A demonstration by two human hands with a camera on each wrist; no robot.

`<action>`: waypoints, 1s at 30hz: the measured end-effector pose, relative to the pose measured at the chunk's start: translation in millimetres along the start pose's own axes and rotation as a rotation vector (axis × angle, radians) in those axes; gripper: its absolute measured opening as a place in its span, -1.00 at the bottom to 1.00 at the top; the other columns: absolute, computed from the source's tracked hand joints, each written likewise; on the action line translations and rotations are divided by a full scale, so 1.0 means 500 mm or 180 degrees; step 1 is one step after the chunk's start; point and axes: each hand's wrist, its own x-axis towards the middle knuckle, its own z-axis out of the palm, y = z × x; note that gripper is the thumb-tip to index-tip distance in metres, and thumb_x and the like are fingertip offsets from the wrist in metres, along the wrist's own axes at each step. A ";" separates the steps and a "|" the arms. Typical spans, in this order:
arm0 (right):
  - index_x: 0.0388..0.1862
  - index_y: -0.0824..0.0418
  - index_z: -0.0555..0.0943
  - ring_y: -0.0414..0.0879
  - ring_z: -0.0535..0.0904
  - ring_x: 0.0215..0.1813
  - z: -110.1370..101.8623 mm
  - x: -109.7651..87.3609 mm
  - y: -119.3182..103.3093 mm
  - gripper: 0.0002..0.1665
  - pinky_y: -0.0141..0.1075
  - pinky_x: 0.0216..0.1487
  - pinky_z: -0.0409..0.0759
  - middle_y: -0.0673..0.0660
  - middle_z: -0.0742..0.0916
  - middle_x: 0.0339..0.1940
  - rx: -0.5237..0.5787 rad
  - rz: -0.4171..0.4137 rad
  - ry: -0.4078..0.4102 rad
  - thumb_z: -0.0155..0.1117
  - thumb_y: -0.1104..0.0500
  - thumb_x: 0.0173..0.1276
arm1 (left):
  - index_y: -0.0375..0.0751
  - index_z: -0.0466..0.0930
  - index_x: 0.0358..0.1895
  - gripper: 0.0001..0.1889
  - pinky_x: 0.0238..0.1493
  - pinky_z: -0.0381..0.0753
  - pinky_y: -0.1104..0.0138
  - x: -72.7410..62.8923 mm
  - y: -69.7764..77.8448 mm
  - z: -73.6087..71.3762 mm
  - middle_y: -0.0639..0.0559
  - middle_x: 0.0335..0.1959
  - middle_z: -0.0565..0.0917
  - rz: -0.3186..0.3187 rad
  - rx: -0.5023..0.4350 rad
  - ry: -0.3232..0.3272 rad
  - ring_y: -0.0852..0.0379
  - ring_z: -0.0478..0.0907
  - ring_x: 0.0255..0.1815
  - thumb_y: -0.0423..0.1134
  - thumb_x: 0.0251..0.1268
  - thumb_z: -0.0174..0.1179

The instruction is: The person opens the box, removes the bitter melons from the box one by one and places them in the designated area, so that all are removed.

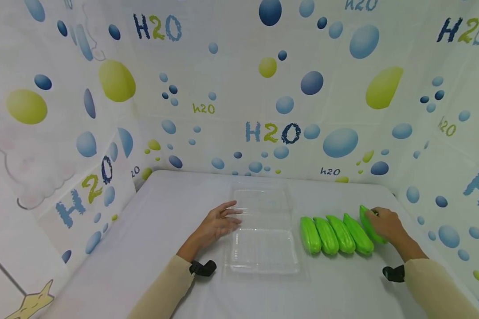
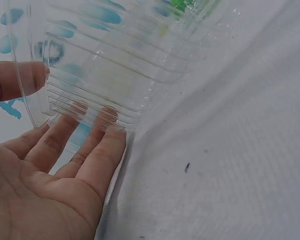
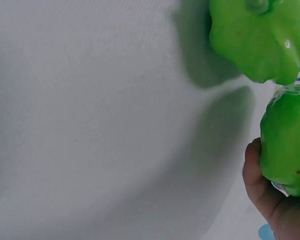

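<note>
In the head view my right hand grips a bright green, long ridged pepper at the right end of a row, thumb and fingers around its sides. The right wrist view shows the held pepper beside another pepper with a lobed stem end. To its left, several like peppers lie side by side. My left hand, fingers fairly straight and spread, touches the left side of a clear plastic clamshell box. The box lies with its lid folded back; the left wrist view shows fingertips against its ribbed wall.
A white cloth covers the table. Behind and beside it hangs a white curtain printed with bubbles and H2O lettering. Black wrist cameras sit on both wrists.
</note>
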 end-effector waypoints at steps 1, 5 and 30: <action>0.22 0.64 0.45 0.48 0.50 0.13 0.001 0.000 0.003 -0.27 0.29 0.07 0.51 0.62 0.56 0.16 0.0008 -0.0021 -0.0011 -0.20 -0.05 0.58 | -0.31 -0.03 0.61 -0.24 0.25 0.60 0.18 0.001 0.000 0.000 -0.41 0.48 0.29 0.0002 0.0004 0.0005 -0.34 0.42 0.34 -0.59 0.39 0.02; 0.25 0.61 0.44 0.52 0.44 0.22 0.004 -0.001 0.010 -0.25 0.34 0.16 0.46 0.63 0.51 0.24 0.0034 -0.0054 -0.0113 -0.17 -0.09 0.61 | -0.32 -0.03 0.61 -0.23 0.21 0.62 0.22 0.002 0.000 -0.001 -0.42 0.48 0.29 0.0005 0.0010 0.0032 -0.32 0.45 0.33 -0.59 0.38 0.03; 0.24 0.62 0.41 0.50 0.52 0.09 0.013 -0.024 0.014 -0.05 0.26 0.00 0.56 0.63 0.58 0.09 -0.0050 -0.0025 -0.0108 -0.10 -0.33 0.56 | -0.21 0.09 0.59 -0.26 0.15 0.66 0.25 0.000 0.000 0.004 -0.36 0.43 0.39 -0.0012 -0.0029 0.0124 -0.32 0.46 0.33 -0.59 0.36 0.03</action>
